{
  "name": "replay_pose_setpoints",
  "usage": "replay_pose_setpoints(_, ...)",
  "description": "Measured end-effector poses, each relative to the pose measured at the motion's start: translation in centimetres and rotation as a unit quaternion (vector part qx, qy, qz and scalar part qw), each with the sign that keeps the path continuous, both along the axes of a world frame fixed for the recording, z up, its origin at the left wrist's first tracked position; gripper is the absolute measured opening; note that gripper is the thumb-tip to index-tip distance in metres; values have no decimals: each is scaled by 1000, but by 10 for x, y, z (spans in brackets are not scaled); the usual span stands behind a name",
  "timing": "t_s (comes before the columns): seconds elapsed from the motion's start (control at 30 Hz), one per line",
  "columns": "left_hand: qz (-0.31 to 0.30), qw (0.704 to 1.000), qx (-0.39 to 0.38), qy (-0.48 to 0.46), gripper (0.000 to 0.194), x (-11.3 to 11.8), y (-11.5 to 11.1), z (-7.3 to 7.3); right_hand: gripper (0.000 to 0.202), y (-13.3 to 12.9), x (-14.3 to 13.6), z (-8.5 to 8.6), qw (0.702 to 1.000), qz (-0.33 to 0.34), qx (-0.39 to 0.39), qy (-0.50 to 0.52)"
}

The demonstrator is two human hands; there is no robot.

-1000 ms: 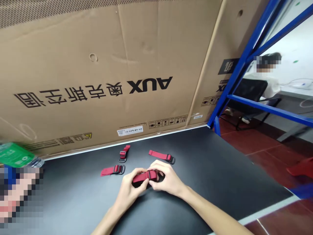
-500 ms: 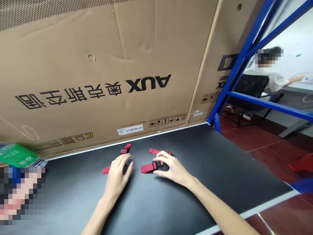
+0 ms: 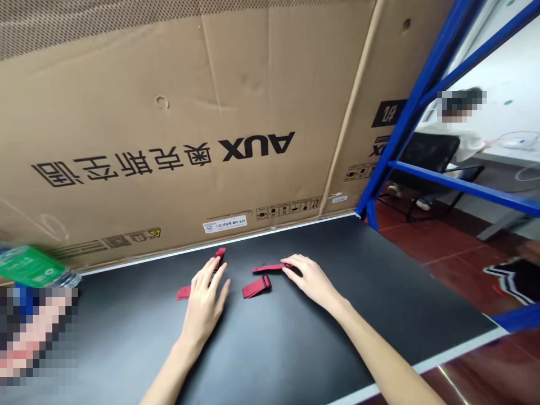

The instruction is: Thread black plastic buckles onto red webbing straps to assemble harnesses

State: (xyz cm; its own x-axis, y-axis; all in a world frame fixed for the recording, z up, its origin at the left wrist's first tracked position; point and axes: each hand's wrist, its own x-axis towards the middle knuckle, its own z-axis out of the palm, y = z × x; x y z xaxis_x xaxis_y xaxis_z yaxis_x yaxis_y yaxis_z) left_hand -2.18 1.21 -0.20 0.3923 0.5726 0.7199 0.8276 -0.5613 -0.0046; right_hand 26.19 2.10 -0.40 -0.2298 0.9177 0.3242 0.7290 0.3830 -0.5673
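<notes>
My left hand [image 3: 205, 292] hovers low over the black tabletop, its fingers apart. Beneath it a red webbing strap [image 3: 183, 292] sticks out to the left, partly hidden by the hand. Just beyond its fingertips is another red strap [image 3: 220, 253] with a buckle, its near end covered. My right hand [image 3: 311, 281] has its thumb and fingers closed around the right end of a red strap [image 3: 270, 268], which stretches out to the left. Between the hands a folded red strap [image 3: 255, 287] with a black buckle lies on the table.
A large cardboard box [image 3: 253, 73] stands along the table's back edge. On the left lies a green-labelled bottle [image 3: 36, 267]. Blue metal framing [image 3: 390, 135] rises at the right, with a seated person [image 3: 458, 129] beyond it.
My right hand has left the buckled strap in the middle and moved onto the strap behind it, which has shifted. My left fingers have reached slightly farther toward the back strap.
</notes>
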Motion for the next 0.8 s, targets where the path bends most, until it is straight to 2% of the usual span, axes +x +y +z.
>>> replay_pose_setpoints(0.2, -107, 989, 71, 72, 29, 36, -30, 13, 33, -11, -21, 3, 998, 38, -28, 34)
replay_pose_setpoints(0.37, -160, 976, 96, 111, 25, 53, -37, 7, 34, -26, -42, 8, 984, 131, -85, 86)
replay_pose_setpoints(0.47, -156, 979, 82, 104, 20, 51, -34, 4, 33, -30, -49, 10, 943, 180, -172, 220)
replay_pose_setpoints(0.6, -132, 986, 60, 86, 20, 43, -29, 9, 35, -28, -49, 10, 879, 175, -243, 371)
replay_pose_setpoints(0.7, -119, 989, 43, 80, 26, 40, -29, 13, 36, -28, -49, 11, 853, 168, -271, 413)
replay_pose_setpoints(0.8, -144, 988, 11, 52, 26, 40, -29, 11, 38, -30, -51, 12, 837, 189, -303, 415)
